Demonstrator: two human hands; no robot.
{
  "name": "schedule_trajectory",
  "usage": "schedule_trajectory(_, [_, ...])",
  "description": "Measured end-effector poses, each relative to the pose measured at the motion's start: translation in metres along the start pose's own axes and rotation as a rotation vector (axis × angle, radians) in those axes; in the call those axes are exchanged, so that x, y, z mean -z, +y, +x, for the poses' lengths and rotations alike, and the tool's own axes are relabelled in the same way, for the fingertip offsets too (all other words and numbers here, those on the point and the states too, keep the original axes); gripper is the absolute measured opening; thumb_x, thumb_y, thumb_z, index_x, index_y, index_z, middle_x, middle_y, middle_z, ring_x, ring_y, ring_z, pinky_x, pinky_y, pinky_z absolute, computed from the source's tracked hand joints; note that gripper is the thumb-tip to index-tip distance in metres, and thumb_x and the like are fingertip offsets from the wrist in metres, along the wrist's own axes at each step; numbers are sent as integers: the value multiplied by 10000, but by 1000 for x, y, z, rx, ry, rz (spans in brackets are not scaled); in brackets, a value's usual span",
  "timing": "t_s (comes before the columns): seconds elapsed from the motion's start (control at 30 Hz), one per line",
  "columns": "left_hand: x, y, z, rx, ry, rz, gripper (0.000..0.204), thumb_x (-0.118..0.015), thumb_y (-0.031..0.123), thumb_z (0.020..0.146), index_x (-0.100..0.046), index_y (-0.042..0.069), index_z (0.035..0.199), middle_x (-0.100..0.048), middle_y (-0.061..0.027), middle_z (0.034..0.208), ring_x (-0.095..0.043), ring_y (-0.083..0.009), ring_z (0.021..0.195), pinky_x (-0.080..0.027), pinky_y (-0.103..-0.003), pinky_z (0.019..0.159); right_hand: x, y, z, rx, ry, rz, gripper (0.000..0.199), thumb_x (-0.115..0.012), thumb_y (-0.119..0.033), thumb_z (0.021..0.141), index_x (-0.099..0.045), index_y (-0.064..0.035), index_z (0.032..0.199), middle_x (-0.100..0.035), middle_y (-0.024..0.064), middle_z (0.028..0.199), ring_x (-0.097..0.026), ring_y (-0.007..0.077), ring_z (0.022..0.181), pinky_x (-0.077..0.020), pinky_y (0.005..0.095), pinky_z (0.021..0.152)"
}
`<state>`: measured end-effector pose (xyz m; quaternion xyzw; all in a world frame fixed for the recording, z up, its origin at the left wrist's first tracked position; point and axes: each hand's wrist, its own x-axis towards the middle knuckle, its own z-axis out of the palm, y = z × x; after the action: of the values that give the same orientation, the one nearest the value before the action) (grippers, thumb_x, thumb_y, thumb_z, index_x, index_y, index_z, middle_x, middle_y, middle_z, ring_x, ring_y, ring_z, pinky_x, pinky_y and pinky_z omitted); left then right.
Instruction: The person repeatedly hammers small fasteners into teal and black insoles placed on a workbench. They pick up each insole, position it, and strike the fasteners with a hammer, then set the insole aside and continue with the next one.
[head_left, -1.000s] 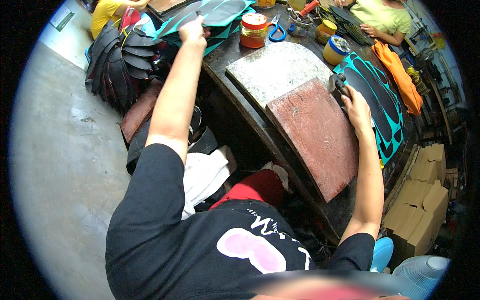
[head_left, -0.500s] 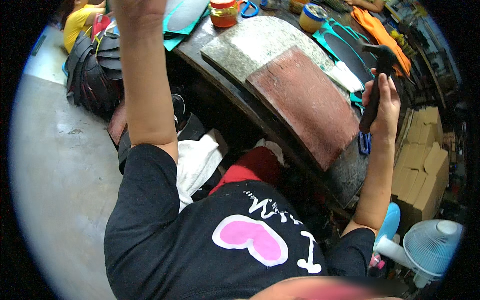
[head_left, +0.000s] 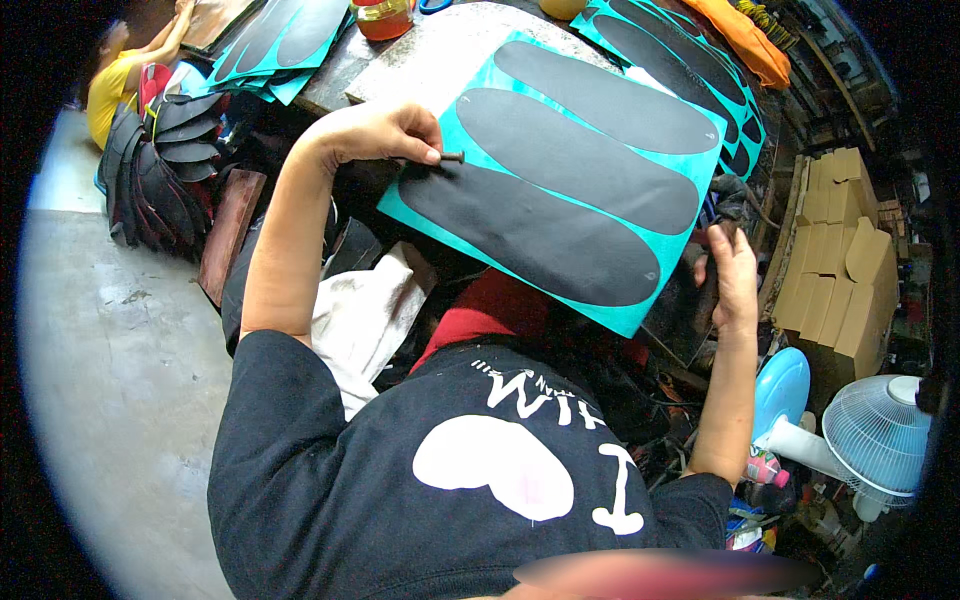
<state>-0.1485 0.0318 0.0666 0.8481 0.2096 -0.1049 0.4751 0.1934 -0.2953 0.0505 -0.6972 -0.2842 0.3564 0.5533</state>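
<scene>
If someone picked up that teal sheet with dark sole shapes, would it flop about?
Probably not much: the teal sheet looks flat, with nearly straight edges, hinting at some stiffness. Its edge looks thin, so it is likely light for its size. Being broad and flat, it would probably slide rather than roll if pushed.

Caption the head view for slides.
Left hand holds a short rod over a teal sheet of dark sole shapes, right hand alongside.

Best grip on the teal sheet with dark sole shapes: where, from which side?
Probably the near corner of the teal sheet, pinched top and bottom from the near side: the sheet looks thin and flat, and that corner juts out with nothing lying over it.
</scene>
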Motion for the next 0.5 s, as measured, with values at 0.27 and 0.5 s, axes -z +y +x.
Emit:
schedule_trajectory(0.27, [0,0,-2,-25,139,-34,250,-703,237,850,-638,7,925,-590,18,787,-517,-82,743,-426,-239,688,-15,10,-16,-63,57,158,244,-612,-259,945,-551,-45,1047,-657,101,811,-515,102,536,-420,229,485])
schedule_trajectory(0.5, [-13,-1,-26,61,98,-9,193,-699,149,838,-620,-7,919,-594,4,805,-519,-86,790,-428,-241,736,-5,-11,-12,109,261,7,300,-475,-283,999,-575,-16,1091,-573,44,729,-528,113,531,-423,224,488])
